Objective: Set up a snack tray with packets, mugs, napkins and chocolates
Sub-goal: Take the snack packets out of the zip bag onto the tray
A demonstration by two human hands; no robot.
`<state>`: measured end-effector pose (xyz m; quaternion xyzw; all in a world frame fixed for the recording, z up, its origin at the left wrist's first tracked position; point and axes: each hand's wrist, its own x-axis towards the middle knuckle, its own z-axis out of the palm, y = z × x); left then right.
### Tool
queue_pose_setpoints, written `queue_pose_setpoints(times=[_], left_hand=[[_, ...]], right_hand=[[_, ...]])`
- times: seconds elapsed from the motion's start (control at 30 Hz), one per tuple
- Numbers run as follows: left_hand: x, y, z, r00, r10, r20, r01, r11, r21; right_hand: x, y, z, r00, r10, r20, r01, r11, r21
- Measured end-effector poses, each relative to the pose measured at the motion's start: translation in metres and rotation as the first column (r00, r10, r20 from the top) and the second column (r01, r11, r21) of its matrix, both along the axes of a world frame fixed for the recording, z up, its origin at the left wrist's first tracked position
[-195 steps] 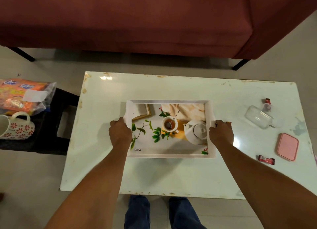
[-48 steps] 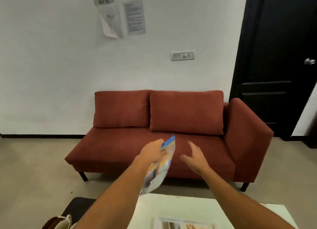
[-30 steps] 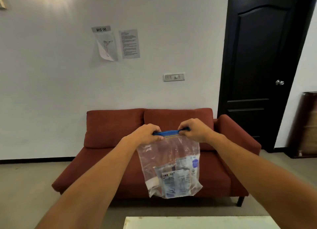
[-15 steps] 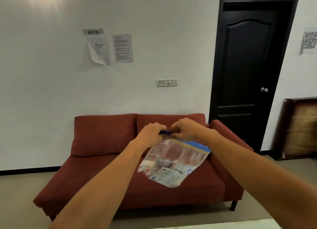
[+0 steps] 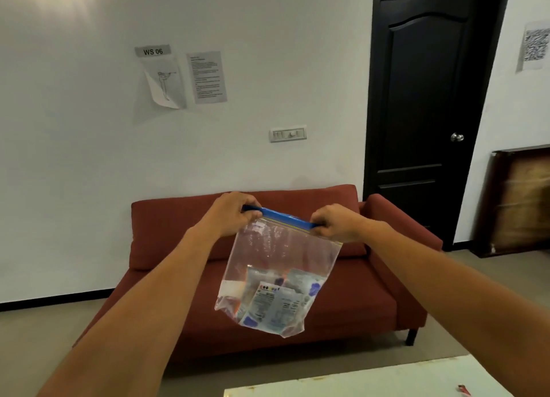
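We pinch the zip bag (image 5: 276, 274) by its blue strip: left hand (image 5: 230, 215) clamped at 9 o'clock, right hand (image 5: 336, 222) clamped at 3.

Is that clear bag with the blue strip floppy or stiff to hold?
Probably floppy: the zip bag sags below the left hand and right hand. Likely light. The packets have slumped to the bottom, so it may swing.

Dim, soft overhead light; edges slightly warped, perhaps blurred.
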<state>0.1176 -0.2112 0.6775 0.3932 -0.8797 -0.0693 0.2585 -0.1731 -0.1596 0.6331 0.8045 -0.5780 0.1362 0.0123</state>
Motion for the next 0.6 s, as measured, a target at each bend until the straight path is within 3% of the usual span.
queue_pose_setpoints(times=[0.23, 0.33, 0.43, 0.5, 0.6], left_hand=[[0.031, -0.007, -0.003, 0.997, 0.049, -0.064, -0.047, 0.998, 0.031], [0.033, -0.008, -0.005, 0.995, 0.087, -0.054, -0.082, 0.993, 0.089], [0.007, 0.000, -0.006, 0.997, 0.070, -0.027, -0.068, 0.995, 0.071], [-0.016, 0.007, -0.006, 0.999, 0.047, -0.021, -0.046, 0.997, 0.055], [-0.039, 0.017, -0.003, 0.999, 0.015, -0.043, -0.012, 0.997, 0.081]], right_hand=[[-0.073, 0.047, -0.033, 0.978, -0.181, 0.103, 0.168, 0.978, 0.119], [-0.083, 0.060, -0.027, 0.903, -0.241, 0.355, 0.265, 0.964, -0.019], [-0.060, 0.055, -0.009, 0.850, -0.162, 0.502, 0.266, 0.953, -0.144], [-0.040, 0.047, 0.000, 0.862, -0.114, 0.494, 0.184, 0.978, -0.096], [-0.013, 0.036, 0.005, 0.935, -0.077, 0.347, 0.056, 0.996, 0.071]])
